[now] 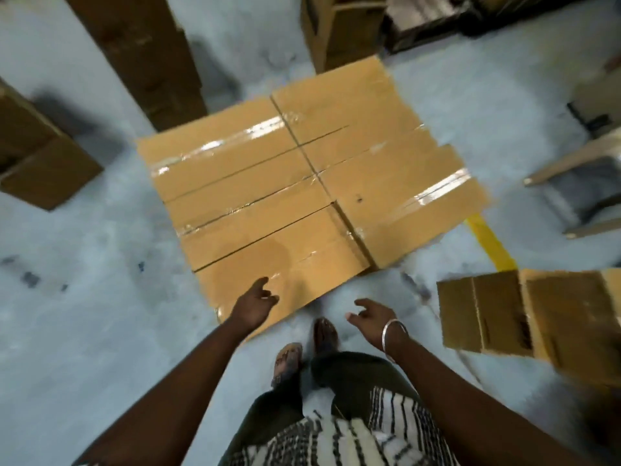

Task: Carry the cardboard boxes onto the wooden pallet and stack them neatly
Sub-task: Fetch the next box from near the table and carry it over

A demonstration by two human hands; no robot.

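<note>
1. Centrally, the taped cardboard boxes [285, 196] sit packed edge to edge on the grey floor [84, 297]; the pallet beneath is hidden.
2. Open box [537, 317]: lies well right, apart.
3. Left hand [257, 302]: grip released, over the near box corner.
4. Right hand [373, 317]: grip released, holding nothing.

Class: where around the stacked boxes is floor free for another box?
Bare grey floor lies left of the taped brown cardboard box stack, before the loose brown boxes. The right is crowded: open cardboard box, yellow floor line.
</note>
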